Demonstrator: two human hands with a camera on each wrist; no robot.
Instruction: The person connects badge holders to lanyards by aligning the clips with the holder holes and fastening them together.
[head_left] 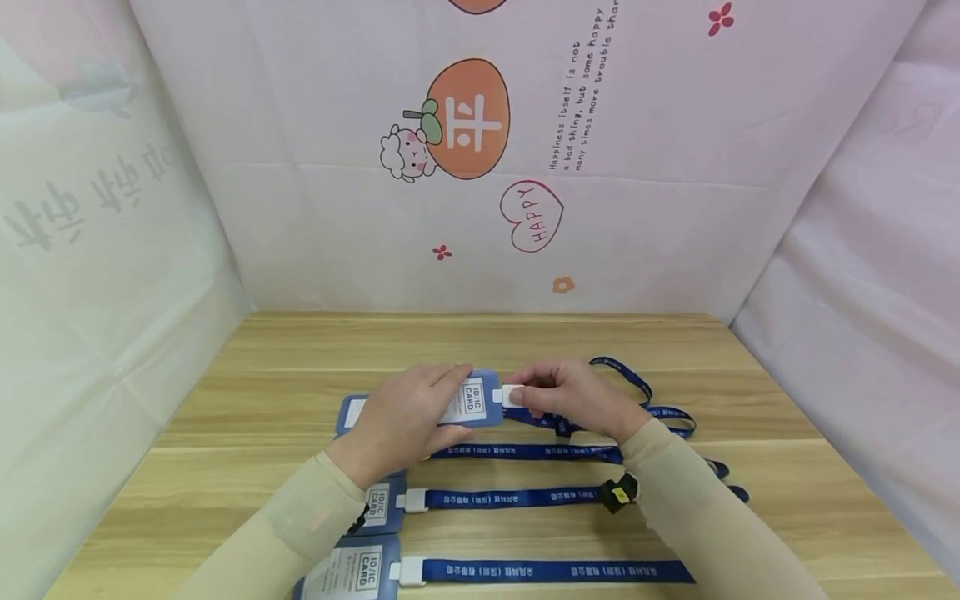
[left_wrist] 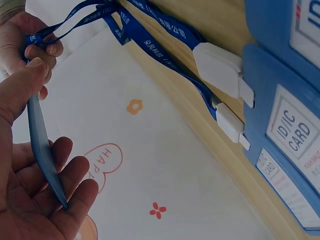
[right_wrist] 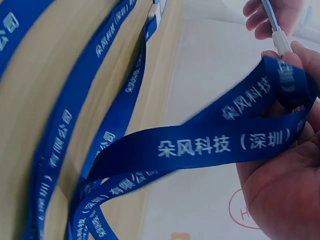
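Observation:
My left hand (head_left: 401,421) holds a blue ID card holder (head_left: 492,402) by its long edges, thumb on the near side and fingers on the far side. Inside it shows a white card printed "ID/IC CARD". At the holder's right end, my right hand (head_left: 577,397) pinches the white clip (head_left: 512,395) between thumb and fingers. From that clip a blue lanyard (right_wrist: 200,145) with white lettering loops through the right hand and trails down to the right. In the left wrist view, the holder (left_wrist: 42,145) appears edge-on, raised above the table.
More card holders lie at the left, including a near one (head_left: 390,550) and a middle one (head_left: 393,508). Their lanyards, such as the near lanyard (head_left: 555,571), stretch rightward in rows over the wooden table (head_left: 285,350). White printed cloth (head_left: 337,242) rises behind and at both sides.

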